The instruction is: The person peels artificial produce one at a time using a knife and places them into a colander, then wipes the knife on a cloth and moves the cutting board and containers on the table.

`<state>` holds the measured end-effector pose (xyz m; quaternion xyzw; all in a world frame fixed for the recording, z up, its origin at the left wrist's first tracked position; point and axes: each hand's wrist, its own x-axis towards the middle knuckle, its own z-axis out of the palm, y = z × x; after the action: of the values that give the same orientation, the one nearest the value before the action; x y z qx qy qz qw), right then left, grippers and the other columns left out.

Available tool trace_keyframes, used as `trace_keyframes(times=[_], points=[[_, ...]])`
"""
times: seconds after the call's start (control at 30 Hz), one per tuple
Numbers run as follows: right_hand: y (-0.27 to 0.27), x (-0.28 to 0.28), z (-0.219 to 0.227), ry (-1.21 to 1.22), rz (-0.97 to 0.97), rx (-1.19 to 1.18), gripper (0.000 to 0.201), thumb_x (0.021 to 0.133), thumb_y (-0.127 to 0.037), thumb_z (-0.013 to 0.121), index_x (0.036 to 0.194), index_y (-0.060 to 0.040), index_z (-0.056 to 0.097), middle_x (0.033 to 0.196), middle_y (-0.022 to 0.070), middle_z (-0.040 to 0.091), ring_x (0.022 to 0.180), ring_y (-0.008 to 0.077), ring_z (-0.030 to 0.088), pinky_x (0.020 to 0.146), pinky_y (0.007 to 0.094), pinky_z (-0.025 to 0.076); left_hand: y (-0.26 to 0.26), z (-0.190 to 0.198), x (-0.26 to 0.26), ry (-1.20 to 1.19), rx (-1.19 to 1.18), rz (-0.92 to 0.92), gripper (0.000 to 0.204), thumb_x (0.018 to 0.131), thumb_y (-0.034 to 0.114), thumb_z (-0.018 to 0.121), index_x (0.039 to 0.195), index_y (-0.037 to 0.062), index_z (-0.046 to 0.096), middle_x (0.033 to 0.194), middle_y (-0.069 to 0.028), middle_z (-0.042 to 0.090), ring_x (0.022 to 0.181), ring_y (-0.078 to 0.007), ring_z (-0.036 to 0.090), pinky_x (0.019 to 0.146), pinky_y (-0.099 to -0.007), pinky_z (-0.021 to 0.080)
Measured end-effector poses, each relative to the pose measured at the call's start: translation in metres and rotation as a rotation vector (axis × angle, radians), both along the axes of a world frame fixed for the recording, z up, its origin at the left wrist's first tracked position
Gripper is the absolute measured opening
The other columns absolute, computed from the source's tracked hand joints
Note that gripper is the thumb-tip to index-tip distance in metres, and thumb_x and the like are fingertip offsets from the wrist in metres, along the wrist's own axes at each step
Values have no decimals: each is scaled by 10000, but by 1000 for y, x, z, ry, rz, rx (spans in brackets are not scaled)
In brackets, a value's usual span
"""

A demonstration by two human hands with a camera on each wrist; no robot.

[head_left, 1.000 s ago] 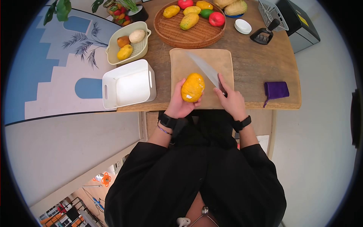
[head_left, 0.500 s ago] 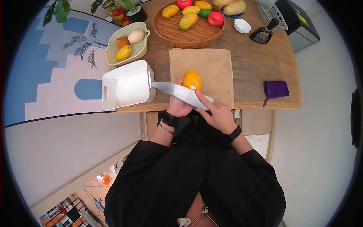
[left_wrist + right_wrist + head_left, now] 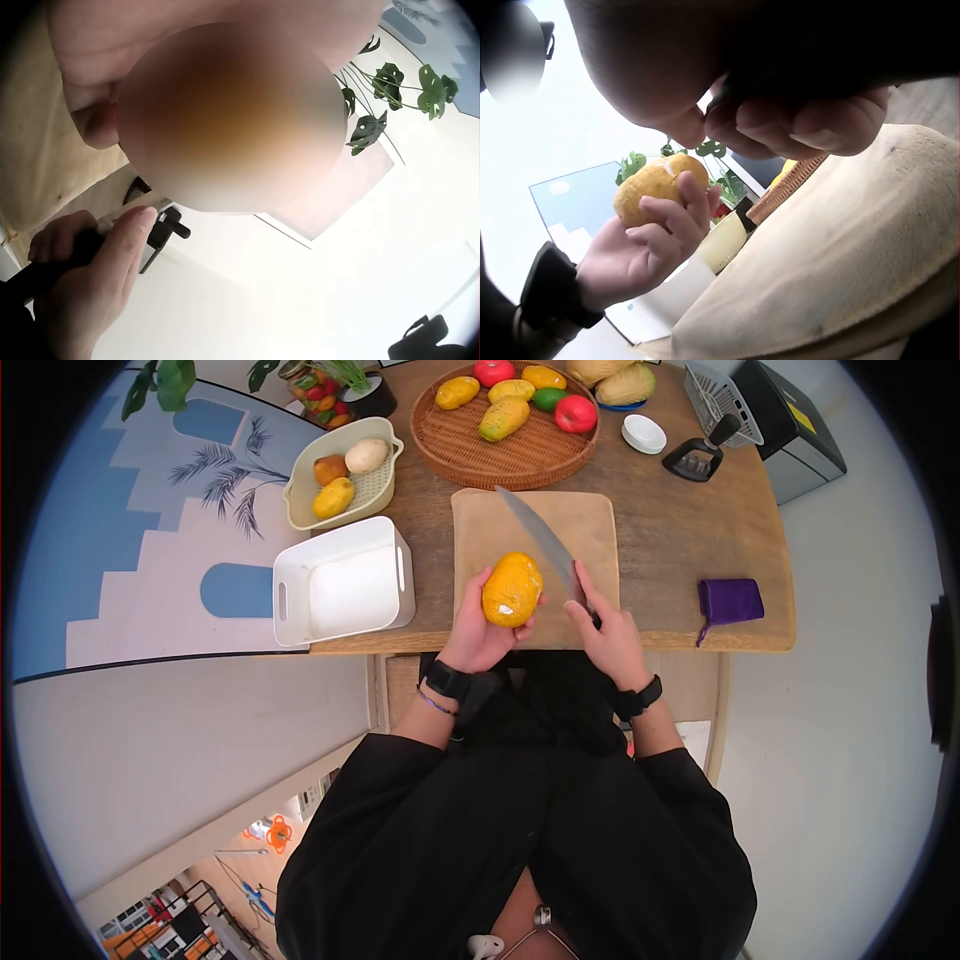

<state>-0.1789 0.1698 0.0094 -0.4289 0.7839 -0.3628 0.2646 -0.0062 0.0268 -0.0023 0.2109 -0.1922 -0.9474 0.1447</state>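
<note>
My left hand (image 3: 482, 638) cups a rounded yellow mango (image 3: 513, 582) with pale, rough patches on its skin, above the near part of a tan cutting board (image 3: 587, 525). In the right wrist view the mango (image 3: 654, 187) sits between the curled fingers and the palm. My right hand (image 3: 616, 647) grips the dark handle of a large kitchen knife (image 3: 543, 538). Its blade slants away from me and to the left over the board, beside the mango and apart from it. In the left wrist view the mango is lost in a blurred patch.
Left of the board stand a white bin (image 3: 345, 582) and a cream colander (image 3: 378, 492) with fruit. A round wicker tray (image 3: 450, 445) of fruit is behind it. To the right lie a purple pouch (image 3: 730, 601), a black-handled tool (image 3: 692, 460) and white dishes (image 3: 643, 433).
Half a second ago the knife lay across the front of the mango, pointing left. Now the right hand has swung it back right, blade pointing away, as one second ago. The left hand keeps the mango.
</note>
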Motion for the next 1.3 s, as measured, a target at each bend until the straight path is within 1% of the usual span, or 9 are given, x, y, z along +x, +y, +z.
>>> trace_keyframes(times=[0.07, 0.2, 0.33, 0.7, 0.87, 0.93, 1.03, 1.2, 1.3], points=[[4, 9, -2, 101, 78, -236, 635, 970, -322, 690, 1559, -302, 456, 894, 191, 724, 768, 372, 713, 710, 405, 573, -1, -5, -2, -32, 6, 27, 523, 1067, 543, 352, 1305, 145, 594, 1130, -147, 686, 822, -210, 603, 718, -313, 467], [10, 26, 7, 277, 268, -270, 659, 950, -378, 709, 1558, -351, 457, 678, 129, 665, 577, 330, 671, 565, 420, 548, 1, -13, -6, -42, 91, 77, 588, 1060, 597, 369, 1322, 118, 588, 1161, -155, 691, 915, -237, 660, 814, -381, 540], [11, 37, 19, 428, 393, -52, 703, 924, -416, 732, 1564, -348, 450, 615, 144, 620, 551, 339, 652, 547, 428, 526, -4, -30, -3, 55, 72, 18, 663, 1036, 648, 429, 1326, 71, 580, 1140, -143, 698, 1058, -258, 688, 944, -428, 558], [4, 19, 2, 223, 214, -185, 649, 961, -382, 694, 1560, -357, 447, 729, 180, 682, 653, 372, 691, 608, 437, 561, 5, -15, 0, -61, 82, 161, 560, 1062, 583, 422, 1329, 119, 586, 1194, -87, 684, 948, -253, 677, 807, -361, 542], [-3, -1, -14, 5, 69, -306, 633, 967, -351, 688, 1555, -322, 456, 852, 210, 724, 761, 412, 709, 702, 444, 577, 1, -1, 2, 63, -3, -6, 506, 1067, 532, 436, 1312, 116, 588, 1114, -133, 686, 796, -237, 611, 689, -330, 477], [-2, -8, -9, 179, 23, 97, 644, 969, -331, 693, 1563, -309, 445, 897, 204, 729, 783, 420, 708, 723, 446, 572, 1, 2, 1, 23, -7, 7, 534, 1065, 543, 409, 1326, 110, 583, 1141, -143, 676, 796, -242, 606, 691, -332, 475], [1, -6, -7, 59, -23, 47, 648, 969, -312, 696, 1566, -305, 442, 905, 199, 729, 798, 411, 712, 723, 439, 568, -1, 0, -1, -24, 17, 52, 572, 1064, 559, 372, 1343, 104, 576, 1176, -154, 667, 801, -243, 599, 700, -333, 472], [7, 13, 0, 95, 101, -249, 667, 954, -305, 711, 1567, -305, 446, 834, 208, 710, 730, 387, 707, 674, 424, 566, -4, -18, -4, 72, 42, 46, 590, 1067, 578, 353, 1360, 114, 569, 1245, -160, 667, 871, -236, 630, 758, -327, 491], [13, 21, 0, 172, 213, -282, 683, 936, -316, 732, 1562, -313, 460, 735, 159, 683, 626, 345, 683, 603, 406, 552, 3, -9, -10, -107, 122, 229, 565, 1076, 573, 352, 1315, 121, 592, 1189, -155, 691, 912, -216, 639, 780, -360, 506]])
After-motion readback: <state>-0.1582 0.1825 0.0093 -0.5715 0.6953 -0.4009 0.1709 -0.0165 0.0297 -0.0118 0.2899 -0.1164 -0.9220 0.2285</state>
